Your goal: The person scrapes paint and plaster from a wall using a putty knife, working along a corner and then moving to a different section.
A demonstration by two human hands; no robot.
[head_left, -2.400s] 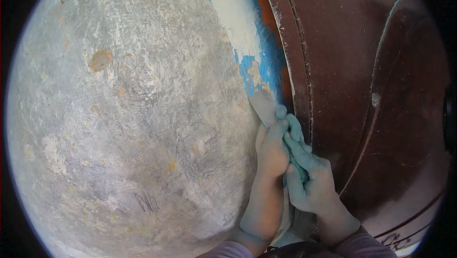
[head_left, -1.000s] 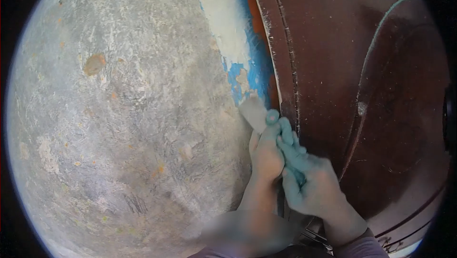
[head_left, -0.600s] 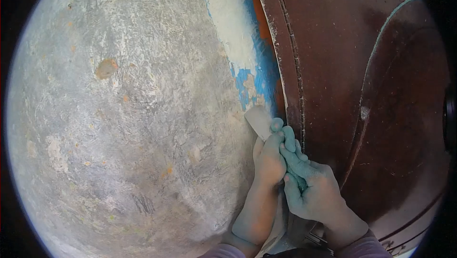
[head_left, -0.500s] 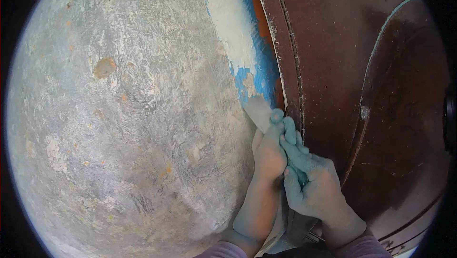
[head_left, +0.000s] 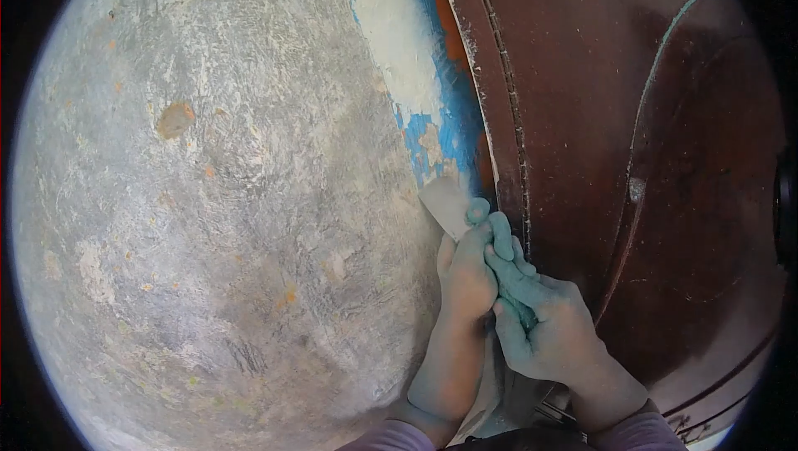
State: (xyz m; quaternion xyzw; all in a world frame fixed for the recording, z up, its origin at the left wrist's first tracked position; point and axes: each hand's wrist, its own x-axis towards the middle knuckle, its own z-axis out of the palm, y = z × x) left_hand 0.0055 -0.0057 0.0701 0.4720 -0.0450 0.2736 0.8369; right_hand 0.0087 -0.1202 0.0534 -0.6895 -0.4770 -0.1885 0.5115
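A flat scraper blade [head_left: 447, 204] lies against the wall surface, at the lower end of a strip of blue paint [head_left: 455, 123]. My left hand [head_left: 470, 272] is closed around the scraper, its fingers coated in greenish dust. The handle is hidden by the hands. Pressed against its right side is my right hand [head_left: 540, 310], also dusty, with its fingers folded together around the lower part of the grip. A cream-coloured patch [head_left: 399, 44] covers the strip above the blue.
A rough grey wall [head_left: 249, 202] fills the left side. On the right stands a dark brown panel [head_left: 582, 118] with a beaded groove along its edge and a pale curved line. Thin metal bars show near the bottom, beside my right wrist.
Both hands and the scraper stay by the lower end of the blue strip, with small shifts of the blade up and down. The whole view has shifted slightly.
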